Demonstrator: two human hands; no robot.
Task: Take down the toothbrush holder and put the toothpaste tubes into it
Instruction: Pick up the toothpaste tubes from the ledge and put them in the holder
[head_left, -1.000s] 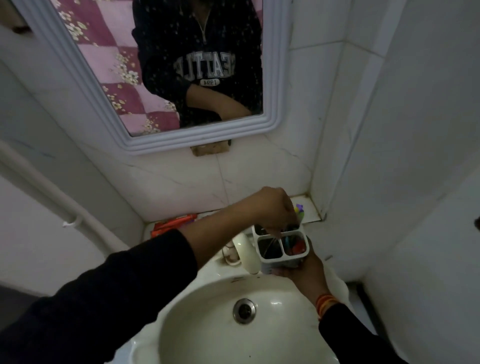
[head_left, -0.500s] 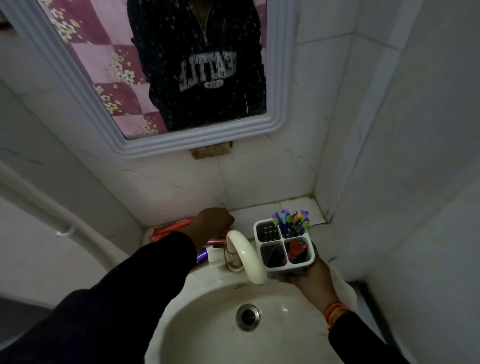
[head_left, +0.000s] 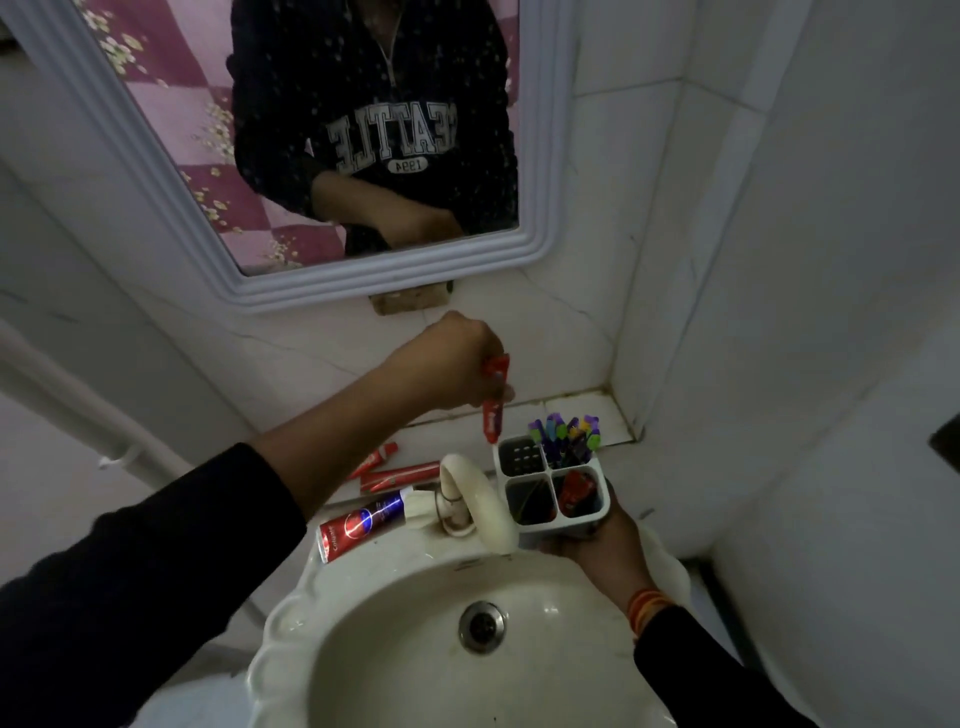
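Note:
My right hand (head_left: 592, 540) grips the white four-compartment toothbrush holder (head_left: 550, 486) from below, just right of the tap. Toothbrushes (head_left: 566, 434) fill its far right compartment and a red item lies in the near right one. My left hand (head_left: 457, 364) holds a small red toothpaste tube (head_left: 492, 410) upright, tip down, just above the holder's far left compartment. A large red toothpaste tube (head_left: 361, 525) lies on the basin rim left of the tap. Two more red tubes (head_left: 400, 475) lie behind it on the ledge.
The cream curved tap (head_left: 478, 499) stands between the tubes and the holder. The white sink basin (head_left: 415, 639) with its drain (head_left: 481, 626) lies below. A framed mirror (head_left: 540, 208) hangs on the tiled wall, and the right wall stands close to the holder.
My left hand has lifted from the ledge with a small red tube and moved right, up over the holder. The holder in my right hand has stayed nearly still.

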